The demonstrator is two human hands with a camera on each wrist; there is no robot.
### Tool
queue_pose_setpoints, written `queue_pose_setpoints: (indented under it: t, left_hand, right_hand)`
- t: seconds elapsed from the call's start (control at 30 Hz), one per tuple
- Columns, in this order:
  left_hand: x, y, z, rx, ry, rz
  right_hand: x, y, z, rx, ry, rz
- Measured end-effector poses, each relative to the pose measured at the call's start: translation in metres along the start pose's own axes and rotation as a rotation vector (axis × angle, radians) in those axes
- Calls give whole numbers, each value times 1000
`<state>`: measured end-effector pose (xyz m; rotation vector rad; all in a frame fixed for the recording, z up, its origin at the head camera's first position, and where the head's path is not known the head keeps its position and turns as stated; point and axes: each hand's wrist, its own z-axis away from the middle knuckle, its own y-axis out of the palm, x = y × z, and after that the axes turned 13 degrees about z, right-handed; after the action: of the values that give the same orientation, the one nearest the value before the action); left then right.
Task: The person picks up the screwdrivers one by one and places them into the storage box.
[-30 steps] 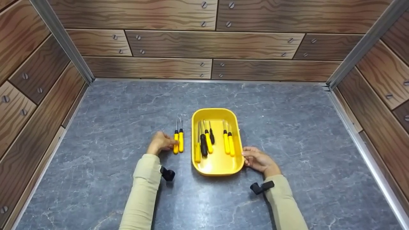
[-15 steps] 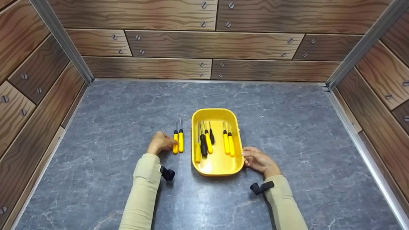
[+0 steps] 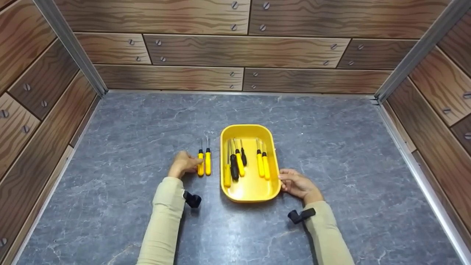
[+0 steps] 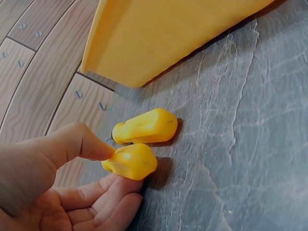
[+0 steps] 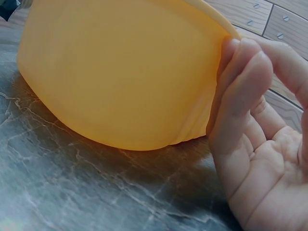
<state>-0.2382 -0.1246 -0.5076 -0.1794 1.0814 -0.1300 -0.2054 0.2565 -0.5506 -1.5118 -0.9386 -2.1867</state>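
In the head view my left hand (image 3: 184,162) pinches the yellow handle of a small screwdriver (image 3: 200,170) between thumb and fingers. Seen in the left wrist view, that handle (image 4: 137,162) is raised slightly off the floor at its butt end. Close on its right lies a second yellow screwdriver (image 3: 208,162), parallel to it. My right hand (image 3: 297,184) rests its fingertips against the outer right wall of a yellow tray (image 3: 254,191). From the right wrist, those fingers (image 5: 240,91) look fairly straight along the tray's side, below its rim.
Inside the tray lie several screwdrivers: a black one (image 3: 234,167) among others on the left, and a yellow pair (image 3: 260,163) on the right. Wood-patterned walls (image 3: 243,51) with metal edging surround the grey marbled floor (image 3: 235,235).
The pinched screwdriver has shifted slightly left, away from its neighbour, and the gap between them has widened. My right hand and the tray have stayed in place.
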Motion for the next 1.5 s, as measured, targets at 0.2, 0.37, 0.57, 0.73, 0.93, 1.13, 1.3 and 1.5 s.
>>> queue_pose_setpoints:
  t: [0.2, 0.37, 0.57, 0.73, 0.93, 1.13, 1.3, 1.5]
  left_hand:
    - [0, -2, 1, 14, -6, 48]
    - [0, -4, 2, 25, -7, 64]
    - [-2, -5, 4, 28, 3, 78]
    - [-2, -5, 5, 39, 8, 75]
    - [-3, -5, 6, 46, 13, 56]
    - [-6, -4, 9, 45, 20, 71]
    - [-7, -4, 9, 63, 52, 107]
    - [-12, -4, 12, 86, 61, 110]
  right_hand:
    - [4, 4, 2, 11, -7, -11]
    - [5, 5, 3, 19, -7, -11]
    - [1, 0, 0, 33, -16, -1]
    - [-3, -4, 0, 35, -29, 0]
    - [-1, 0, 1, 47, -39, -10]
    - [3, 4, 2, 37, -28, -10]
    - [4, 5, 2, -1, 5, -1]
    - [3, 3, 1, -9, 5, 0]
